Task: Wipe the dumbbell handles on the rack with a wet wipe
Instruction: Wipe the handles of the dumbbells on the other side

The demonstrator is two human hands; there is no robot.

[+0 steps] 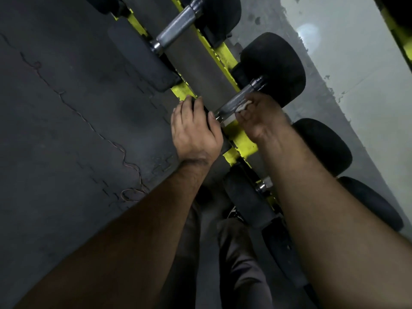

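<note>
Head view: left hand (196,130) grips dumbbell's near weight (207,121); right hand (260,117) pinches wipe (243,107) on handle (236,101).

The dumbbell handle (237,101) is bright metal with a cross-hatched knurled grip and smooth glossy collars; its heads (275,68) look like matt black rubber. Against the handle lies a white wipe (243,107) of soft, crumpled cloth-like material. Beneath the handle, the rack rail (225,55) is yellow painted metal, chipped and scuffed.
</note>
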